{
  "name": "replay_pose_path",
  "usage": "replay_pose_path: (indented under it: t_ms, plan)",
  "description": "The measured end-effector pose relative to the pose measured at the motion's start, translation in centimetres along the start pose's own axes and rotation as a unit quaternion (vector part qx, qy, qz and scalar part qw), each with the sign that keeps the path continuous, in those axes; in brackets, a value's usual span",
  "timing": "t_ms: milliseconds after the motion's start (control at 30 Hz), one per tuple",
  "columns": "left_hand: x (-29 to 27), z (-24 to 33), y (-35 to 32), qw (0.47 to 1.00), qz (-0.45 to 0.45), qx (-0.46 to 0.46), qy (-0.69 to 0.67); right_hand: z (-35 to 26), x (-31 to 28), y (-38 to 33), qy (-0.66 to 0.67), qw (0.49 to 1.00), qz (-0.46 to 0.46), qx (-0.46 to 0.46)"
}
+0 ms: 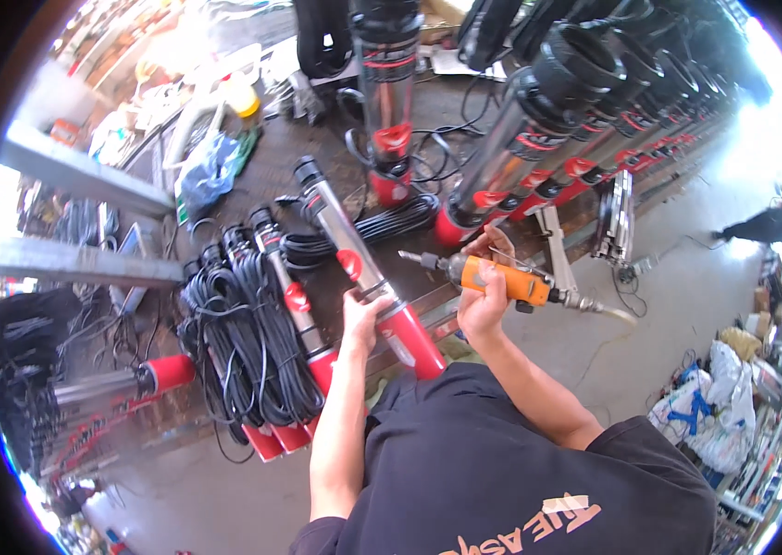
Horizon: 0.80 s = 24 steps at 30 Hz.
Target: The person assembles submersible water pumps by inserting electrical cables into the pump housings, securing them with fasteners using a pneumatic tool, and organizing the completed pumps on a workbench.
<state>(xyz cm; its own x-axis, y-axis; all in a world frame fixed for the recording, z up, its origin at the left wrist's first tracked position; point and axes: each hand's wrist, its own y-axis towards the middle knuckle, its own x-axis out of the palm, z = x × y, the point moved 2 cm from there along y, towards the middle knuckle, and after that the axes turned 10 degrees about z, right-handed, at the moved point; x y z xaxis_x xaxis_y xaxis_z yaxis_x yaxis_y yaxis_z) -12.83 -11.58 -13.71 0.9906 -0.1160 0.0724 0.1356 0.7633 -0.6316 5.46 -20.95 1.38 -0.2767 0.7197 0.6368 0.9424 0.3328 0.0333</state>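
Observation:
My left hand [363,317] is wrapped round a cylindrical submersible pump [412,340], steel with a red lower end and a dark fitting at its far end. The pump lies slanted over the bench edge, its red end close to my shirt. In my right hand [486,301] is an orange air screwdriver [528,289]; its bit points left toward the pump, apart from it. A hose runs from the tool's rear to the right. Just beyond the held pump lies a coil of black cable [391,222].
Left of me, several similar pumps with bundled black cables [257,347] lean at the bench [289,148]. A pump [391,111] stands upright ahead, and a row of pumps [511,139] lines the right side. A blue plastic bag [211,171] lies far left; a person [770,222] is far right.

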Motion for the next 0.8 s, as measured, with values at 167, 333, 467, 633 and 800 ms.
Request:
replay_pose_path:
  t_ms: [167, 333, 467, 633, 800]
  plan:
    - [0.1, 0.0, -0.1, 1.0, -0.018, 0.0, -0.021, 1.6, 2.5, -1.8, -0.042, 0.993, -0.086, 0.062]
    - [0.3, 0.4, -0.1, 1.0, -0.008, -0.002, 0.017, 5.8, 2.3, -1.1, -0.083, 0.984, -0.114, 0.106]
    - [0.8, 1.2, -1.0, 0.999, 0.008, -0.029, -0.017, 6.8, 1.9, -1.3, -0.099, 0.984, -0.095, 0.113]
    - [0.8, 1.5, -1.3, 1.0, 0.012, -0.015, -0.008, 7.9, 1.4, -1.2, -0.091, 0.984, -0.102, 0.113]
    - [0.5, 0.7, -0.8, 1.0, 0.017, -0.009, -0.007, 8.2, 1.7, -1.4, -0.081, 0.985, -0.101, 0.117]
